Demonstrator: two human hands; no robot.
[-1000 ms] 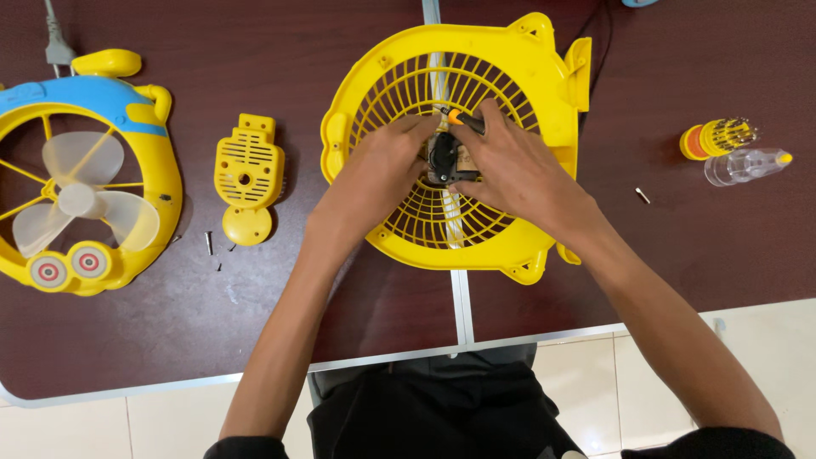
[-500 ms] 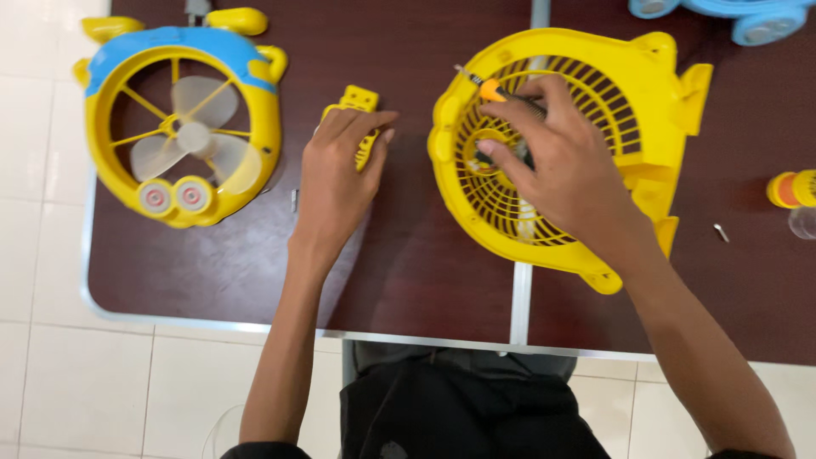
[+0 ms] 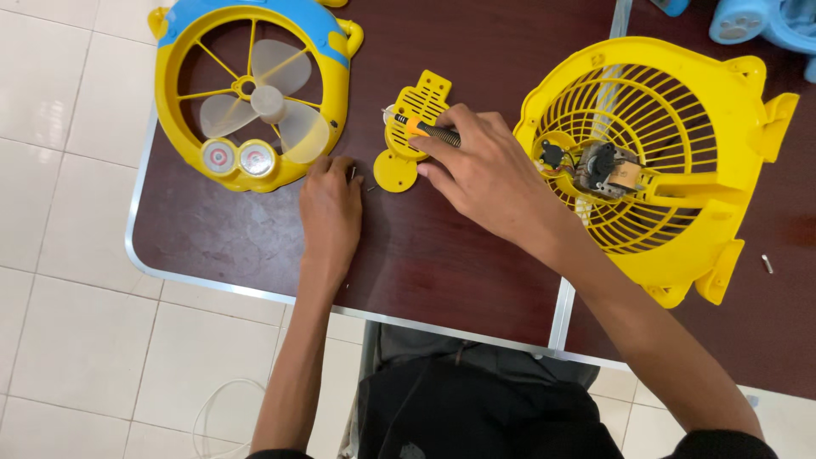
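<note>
While the right hand (image 3: 484,174) grips a screwdriver (image 3: 425,130) over the small yellow cover (image 3: 414,127), the left hand (image 3: 331,200), fingers curled, seemingly pinches tiny screws (image 3: 355,175) on the bench (image 3: 425,255). Yellow fan grille (image 3: 680,110) at three o'clock; fan front (image 3: 255,89) at ten.

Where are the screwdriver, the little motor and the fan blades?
screwdriver (image 3: 425,130), head view, on its orange collar by the right hand.
motor (image 3: 605,167), head view, on its metal body inside the yellow grille.
fan blades (image 3: 270,104), head view, on the hub.

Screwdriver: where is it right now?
Head view, table centre: the screwdriver is in the right hand, lying across the small yellow cover, between the two fan halves.
</note>
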